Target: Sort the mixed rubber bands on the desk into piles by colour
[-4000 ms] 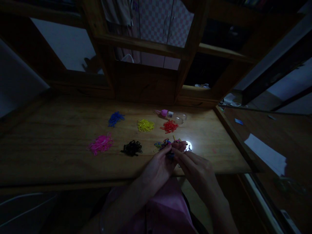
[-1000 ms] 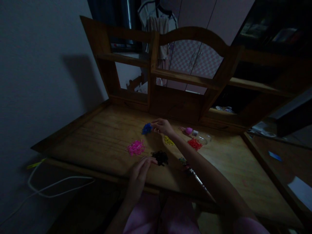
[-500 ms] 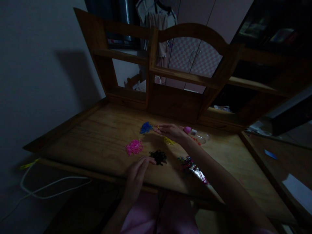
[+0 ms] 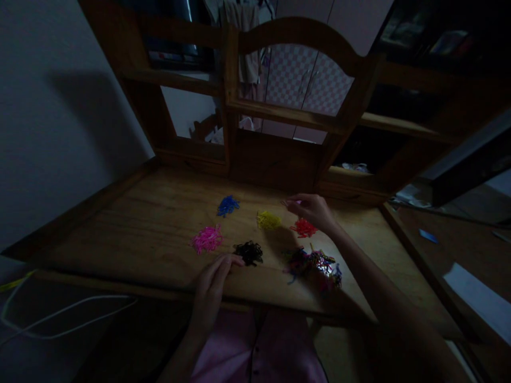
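Observation:
On a wooden desk (image 4: pixel 131 223) lie small heaps of rubber bands: blue (image 4: pixel 228 205), yellow (image 4: pixel 268 219), red (image 4: pixel 304 227), pink (image 4: pixel 206 239), black (image 4: pixel 248 252), and a mixed-colour heap (image 4: pixel 315 264). My right hand (image 4: pixel 310 210) reaches out above the red heap, its fingers pinched together at the tips; what they hold is too small to make out. My left hand (image 4: pixel 213 277) rests flat on the desk's front edge, fingers stretched out, fingertips just left of the black heap.
A wooden hutch with shelves (image 4: pixel 287 117) rises at the back of the desk. A wall stands to the left, with a white cable (image 4: pixel 67 314) below it. A white sheet (image 4: pixel 479 298) lies on the surface to the right.
My right hand has drawn back from the blue heap and moved right, past the yellow heap to above the red one. My left hand stays by the black heap. The view tilted.

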The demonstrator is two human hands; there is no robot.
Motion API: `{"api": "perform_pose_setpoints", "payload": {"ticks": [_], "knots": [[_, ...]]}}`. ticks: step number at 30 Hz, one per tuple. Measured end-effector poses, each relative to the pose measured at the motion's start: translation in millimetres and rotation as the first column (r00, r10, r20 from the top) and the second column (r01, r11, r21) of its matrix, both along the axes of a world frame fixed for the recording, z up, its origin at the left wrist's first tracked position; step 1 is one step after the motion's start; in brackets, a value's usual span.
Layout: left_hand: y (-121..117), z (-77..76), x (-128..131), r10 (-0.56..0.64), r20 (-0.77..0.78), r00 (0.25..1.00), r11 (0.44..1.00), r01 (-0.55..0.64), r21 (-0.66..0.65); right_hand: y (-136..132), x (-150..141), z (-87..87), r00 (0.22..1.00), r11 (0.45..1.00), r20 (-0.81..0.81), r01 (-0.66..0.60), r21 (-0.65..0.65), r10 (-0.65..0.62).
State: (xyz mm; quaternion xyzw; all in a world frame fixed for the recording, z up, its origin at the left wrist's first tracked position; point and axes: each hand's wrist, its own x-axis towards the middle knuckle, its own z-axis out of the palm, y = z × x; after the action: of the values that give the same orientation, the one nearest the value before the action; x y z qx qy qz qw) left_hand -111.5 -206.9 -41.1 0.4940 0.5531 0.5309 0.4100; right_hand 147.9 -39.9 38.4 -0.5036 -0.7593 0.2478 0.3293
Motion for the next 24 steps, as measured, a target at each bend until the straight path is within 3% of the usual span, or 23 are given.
{"api": "perform_pose_setpoints", "payload": {"ticks": [4, 7, 11, 18, 24], "knots": [[-10, 12.7, 17, 0.109, -0.064, 0.992, 0.994, -0.107, 0.026, -33, 53, 20.4, 0.959, 0.958, -0.159, 0.256, 0.130, -0.235], [-8, 22.5, 42, 0.012, -0.203, 0.979, 0.997, 0.003, 0.077, -71, 82, 18.4, 0.910, 0.922, -0.212, 0.378, 0.079, -0.355], [13, 24.5, 77, -0.249, -0.459, 0.853, 0.937, 0.332, 0.108, -120, 101, -10.4, 0.853, 0.867, -0.182, 0.499, 0.012, -0.489], [62, 23.1, 104, -0.327, -0.670, 0.666, 0.856, 0.509, 0.088, -175, 115, -66.1, 0.721, 0.742, -0.181, 0.658, -0.124, -0.669], [90, 27.2, 126, -0.411, -0.792, 0.452, 0.709, 0.705, 0.035, -184, 120, -76.6, 0.656, 0.725, -0.310, 0.642, -0.251, -0.688]]}}
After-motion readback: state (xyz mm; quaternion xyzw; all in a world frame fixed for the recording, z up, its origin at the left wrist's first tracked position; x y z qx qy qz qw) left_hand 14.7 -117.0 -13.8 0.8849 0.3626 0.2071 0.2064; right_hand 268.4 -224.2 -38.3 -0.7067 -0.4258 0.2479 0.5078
